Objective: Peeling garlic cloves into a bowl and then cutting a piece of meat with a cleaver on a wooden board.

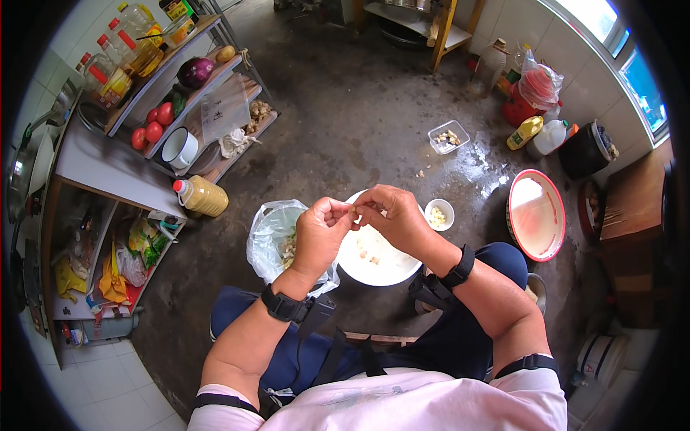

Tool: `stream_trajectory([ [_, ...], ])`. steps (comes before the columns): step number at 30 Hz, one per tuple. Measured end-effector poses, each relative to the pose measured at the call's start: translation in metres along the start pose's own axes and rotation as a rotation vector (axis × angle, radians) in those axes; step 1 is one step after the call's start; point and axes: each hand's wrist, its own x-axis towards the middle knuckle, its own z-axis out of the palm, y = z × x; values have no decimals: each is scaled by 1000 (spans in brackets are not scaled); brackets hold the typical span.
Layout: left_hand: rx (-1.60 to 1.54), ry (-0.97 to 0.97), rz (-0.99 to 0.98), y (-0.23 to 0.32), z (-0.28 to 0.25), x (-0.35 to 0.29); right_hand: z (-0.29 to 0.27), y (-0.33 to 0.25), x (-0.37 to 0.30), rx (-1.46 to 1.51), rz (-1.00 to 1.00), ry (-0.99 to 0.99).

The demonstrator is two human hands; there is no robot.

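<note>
My left hand (321, 233) and my right hand (388, 214) meet fingertip to fingertip above a white basin (388, 274). Both are closed in a pinch on a small pale-brown piece, which looks like a garlic clove; the fingers mostly hide it. A few pinkish cloves (369, 258) lie inside the basin. To its left, a clear plastic bag (263, 241) stands open, with scraps that look like garlic skins in it, partly behind my left hand. Just right of my right hand, a small white bowl (449, 208) contains pale peeled cloves. Farther off, a clear tray (435, 146) holds more cloves.
A red-rimmed enamel basin (558, 248) with liquid stands on the right. Several bottles (525, 133) and a black bucket (586, 153) line the right wall. On the left, shelves (108, 172) carry bottles, tomatoes and a mug. A yellowish jug (206, 197) stands beside them.
</note>
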Motion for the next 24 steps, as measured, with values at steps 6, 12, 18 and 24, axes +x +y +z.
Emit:
stream_trajectory([
  [6,45,-2,29,2,1,-2,-2,1,0,-110,-81,-6],
  [12,73,9,21,2,2,-1,-4,2,2,-169,-149,-20],
  [18,48,14,42,-2,2,-1,4,1,1,-403,-319,59],
  [24,-11,2,30,3,3,0,9,5,1,-292,-194,130],
])
